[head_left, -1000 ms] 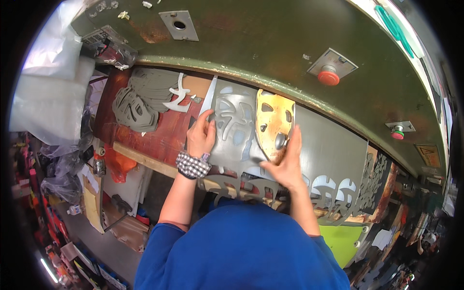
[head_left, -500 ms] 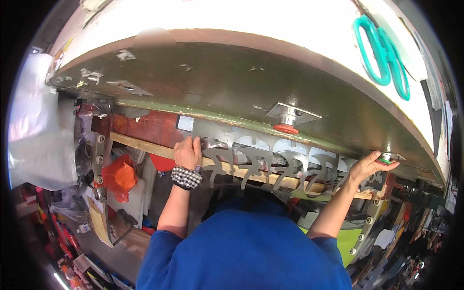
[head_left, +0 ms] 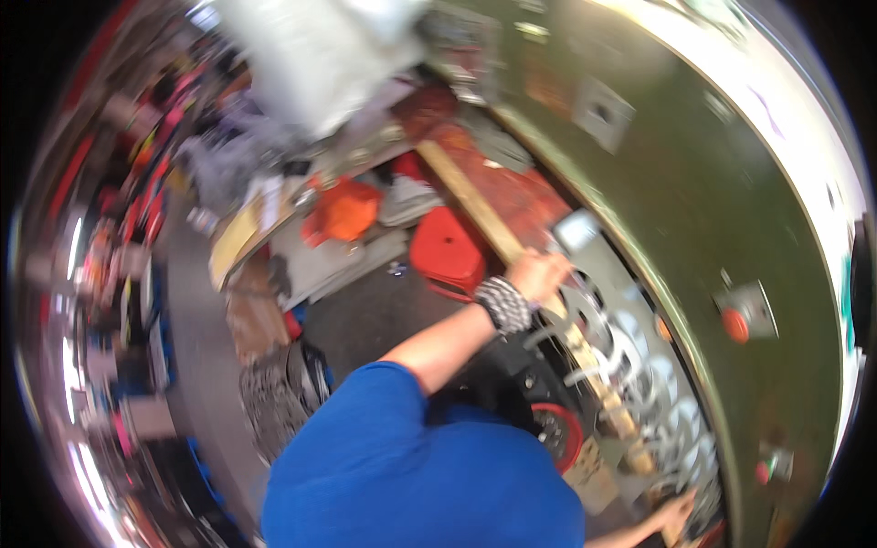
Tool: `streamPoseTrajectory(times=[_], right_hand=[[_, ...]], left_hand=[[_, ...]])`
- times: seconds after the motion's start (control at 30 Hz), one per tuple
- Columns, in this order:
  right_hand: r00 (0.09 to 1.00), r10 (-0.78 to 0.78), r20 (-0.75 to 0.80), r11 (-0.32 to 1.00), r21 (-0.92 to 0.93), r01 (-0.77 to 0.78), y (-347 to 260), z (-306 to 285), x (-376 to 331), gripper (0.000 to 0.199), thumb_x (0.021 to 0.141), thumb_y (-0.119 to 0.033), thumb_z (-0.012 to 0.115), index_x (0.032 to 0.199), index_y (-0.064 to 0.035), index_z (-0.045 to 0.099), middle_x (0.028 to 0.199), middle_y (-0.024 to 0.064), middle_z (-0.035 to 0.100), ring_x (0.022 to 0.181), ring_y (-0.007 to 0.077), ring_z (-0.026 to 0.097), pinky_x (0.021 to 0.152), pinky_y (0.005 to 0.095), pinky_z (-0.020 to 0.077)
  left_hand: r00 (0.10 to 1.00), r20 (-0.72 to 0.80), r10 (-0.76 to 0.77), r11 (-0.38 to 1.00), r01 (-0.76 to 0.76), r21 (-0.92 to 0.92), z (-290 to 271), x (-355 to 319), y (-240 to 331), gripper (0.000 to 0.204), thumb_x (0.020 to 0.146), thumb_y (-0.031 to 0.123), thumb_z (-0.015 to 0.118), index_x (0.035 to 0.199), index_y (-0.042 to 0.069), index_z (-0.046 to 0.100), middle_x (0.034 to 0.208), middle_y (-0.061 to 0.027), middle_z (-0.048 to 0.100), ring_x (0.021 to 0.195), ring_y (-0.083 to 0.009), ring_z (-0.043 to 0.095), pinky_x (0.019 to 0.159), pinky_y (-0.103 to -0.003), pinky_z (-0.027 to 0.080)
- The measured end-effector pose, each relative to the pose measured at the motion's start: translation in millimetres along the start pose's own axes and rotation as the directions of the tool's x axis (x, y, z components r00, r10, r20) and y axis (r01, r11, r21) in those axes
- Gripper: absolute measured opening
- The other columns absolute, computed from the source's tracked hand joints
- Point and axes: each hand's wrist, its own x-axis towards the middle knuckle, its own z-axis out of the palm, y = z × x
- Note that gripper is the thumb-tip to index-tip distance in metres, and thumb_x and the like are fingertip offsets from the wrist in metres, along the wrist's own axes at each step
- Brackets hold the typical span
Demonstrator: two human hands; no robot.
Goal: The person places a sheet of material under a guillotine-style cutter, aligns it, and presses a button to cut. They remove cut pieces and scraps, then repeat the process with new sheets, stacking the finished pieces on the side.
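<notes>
A long grey sheet with curved cut-outs (head_left: 607, 342) lies in the gap under the green machine beam (head_left: 676, 183), blurred by motion. My left hand (head_left: 539, 277), with a black-and-white checked band at the wrist, is closed at the sheet's upper end, beside a wooden strip (head_left: 470, 201). Low in the picture, my right hand (head_left: 674, 511) is close to the sheet's other end; its fingers are smeared. On the beam sit a red push button (head_left: 734, 325) and a smaller button (head_left: 764, 471), both apart from my hands.
To the left of the sheet are a red stool (head_left: 448, 251), an orange bag (head_left: 347, 210) and stacked pale boards (head_left: 338, 260). A red-rimmed wheel (head_left: 559, 437) is close to my body. Clear plastic sheeting (head_left: 301, 64) hangs at the top.
The view has swung left, turning the beam to the right side. My right hand has left the green button and moved down by the sheet. My left hand stays at the sheet's end.
</notes>
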Motion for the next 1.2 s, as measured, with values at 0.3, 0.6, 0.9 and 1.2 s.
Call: streamPoseTrajectory(times=[0.3, 0.6, 0.9, 1.2], right_hand=[[0.966, -0.149, -0.212, 0.971, 0.155, 0.184, -134, 13, -4, 0.035, 0.089, -0.027, 0.064, 0.111, 0.0006, 0.062, 0.104, 0.0180, 0.064, 0.089, 0.0302, 0.062, 0.081, 0.0386, 0.0516], [0.765, -0.524, 0.374, 0.833, 0.409, 0.371, -330, 110, -137, 0.096, 0.057, -0.021, 0.083, 0.140, -0.0041, 0.040, 0.139, 0.0333, 0.026, 0.129, 0.0508, 0.027, 0.104, 0.0567, 0.0285], [0.665, -0.211, 0.717, 0.256, 0.697, -0.670, -335, 68, -99, 0.098, 0.073, 0.001, 0.074, 0.149, -0.0027, 0.012, 0.135, 0.0234, 0.045, 0.121, 0.0278, 0.051, 0.100, 0.0366, 0.0434], [0.672, -0.113, 0.732, -0.283, 0.624, -0.728, -322, 75, -84, 0.083, 0.076, -0.007, 0.068, 0.146, -0.0018, 0.024, 0.127, 0.0218, 0.053, 0.116, 0.0292, 0.055, 0.107, 0.0429, 0.0386]], left_hand=[[0.986, 0.123, 0.110, 0.987, -0.093, -0.131, 39, -52, -5, 0.018, 0.091, 0.020, 0.054, 0.082, 0.005, 0.057, 0.073, -0.0151, 0.060, 0.074, -0.0346, 0.060, 0.072, -0.042, 0.046], [0.984, -0.019, -0.175, 0.983, 0.175, 0.059, -35, -5, 4, 0.026, 0.082, 0.011, 0.062, 0.108, 0.005, 0.059, 0.082, -0.0092, 0.060, 0.077, -0.0285, 0.056, 0.073, -0.040, 0.044], [0.875, 0.453, 0.170, 0.899, 0.050, -0.434, 52, 44, 85, 0.028, 0.096, 0.031, 0.051, 0.094, 0.005, 0.060, 0.062, -0.0126, 0.062, 0.057, -0.0312, 0.062, 0.054, -0.041, 0.048], [0.789, 0.608, 0.085, 0.882, 0.224, -0.414, 57, 75, 101, 0.037, 0.098, 0.027, 0.046, 0.074, 0.000, 0.055, 0.055, -0.0092, 0.058, 0.048, -0.0164, 0.060, 0.052, -0.032, 0.048]])
